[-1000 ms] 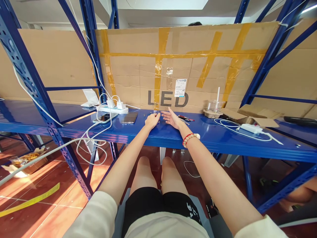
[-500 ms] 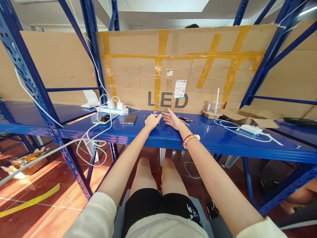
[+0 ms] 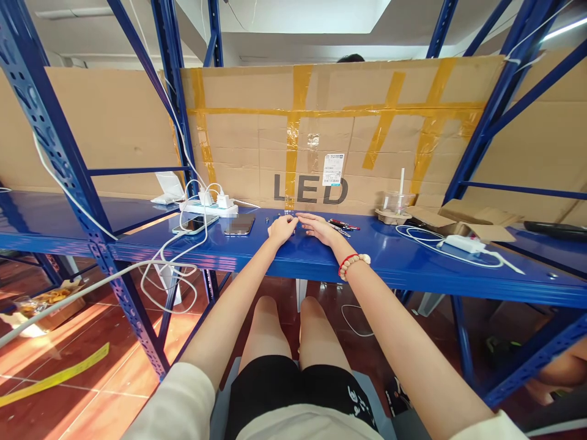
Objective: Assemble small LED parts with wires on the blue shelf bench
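Note:
My left hand (image 3: 282, 230) is over the blue shelf (image 3: 247, 253), its fingers curled together in a pinch. Whatever may be in that pinch is too small to make out. My right hand (image 3: 320, 229) lies close beside it, fingers stretched out towards the left fingertips. Nothing shows in the right hand, and a beaded bracelet (image 3: 353, 264) circles that wrist. Several pens (image 3: 343, 225) lie just right of the right hand. Small bits, too tiny to name, are scattered behind the left hand.
To the left lie a dark phone (image 3: 239, 225), another phone (image 3: 196, 224) and a power strip (image 3: 208, 208) with white cables. On the right are a plastic cup (image 3: 395, 201) in a carton holder, a white adapter (image 3: 465, 244) and cardboard (image 3: 481, 217). A taped cardboard panel (image 3: 257, 146) stands behind.
My right hand has turned its palm from upward to more downward, and its fingers have come nearer the left hand. The left hand stays pinched. The view has tilted slightly up.

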`<state>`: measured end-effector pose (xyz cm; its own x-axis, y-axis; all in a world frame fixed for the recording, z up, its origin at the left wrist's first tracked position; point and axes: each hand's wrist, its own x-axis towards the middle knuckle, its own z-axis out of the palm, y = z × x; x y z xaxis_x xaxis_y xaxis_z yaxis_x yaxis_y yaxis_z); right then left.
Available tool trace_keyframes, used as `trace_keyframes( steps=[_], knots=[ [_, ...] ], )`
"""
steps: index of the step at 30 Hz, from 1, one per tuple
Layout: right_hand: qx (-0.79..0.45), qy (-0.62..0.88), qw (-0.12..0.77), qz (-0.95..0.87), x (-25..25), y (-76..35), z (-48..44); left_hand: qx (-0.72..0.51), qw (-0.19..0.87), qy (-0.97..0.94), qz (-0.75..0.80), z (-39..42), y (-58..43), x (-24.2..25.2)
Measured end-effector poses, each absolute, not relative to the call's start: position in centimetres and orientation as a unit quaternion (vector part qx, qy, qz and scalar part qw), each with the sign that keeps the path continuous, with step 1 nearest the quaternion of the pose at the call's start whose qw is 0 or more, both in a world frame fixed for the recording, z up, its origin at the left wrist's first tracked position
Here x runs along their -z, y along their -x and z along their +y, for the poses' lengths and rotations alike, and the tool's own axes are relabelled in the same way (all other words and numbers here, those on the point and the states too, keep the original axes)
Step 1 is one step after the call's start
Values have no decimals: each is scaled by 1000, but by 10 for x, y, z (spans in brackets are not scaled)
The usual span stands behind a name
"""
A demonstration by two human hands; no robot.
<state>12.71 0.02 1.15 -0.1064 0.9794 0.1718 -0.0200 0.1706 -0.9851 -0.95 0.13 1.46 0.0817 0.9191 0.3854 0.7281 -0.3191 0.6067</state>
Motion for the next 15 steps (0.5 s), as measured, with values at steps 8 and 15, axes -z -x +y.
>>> trace_keyframes(
  steps=[8,15],
  knots=[
    [-465,428,510,-583,-11,-126,-4,-352,123,-736,565,1,9,-16],
    [-334,427,639,-546,-21,-111,-6,-364,138,-711,585,1,10,-16]
  ],
)
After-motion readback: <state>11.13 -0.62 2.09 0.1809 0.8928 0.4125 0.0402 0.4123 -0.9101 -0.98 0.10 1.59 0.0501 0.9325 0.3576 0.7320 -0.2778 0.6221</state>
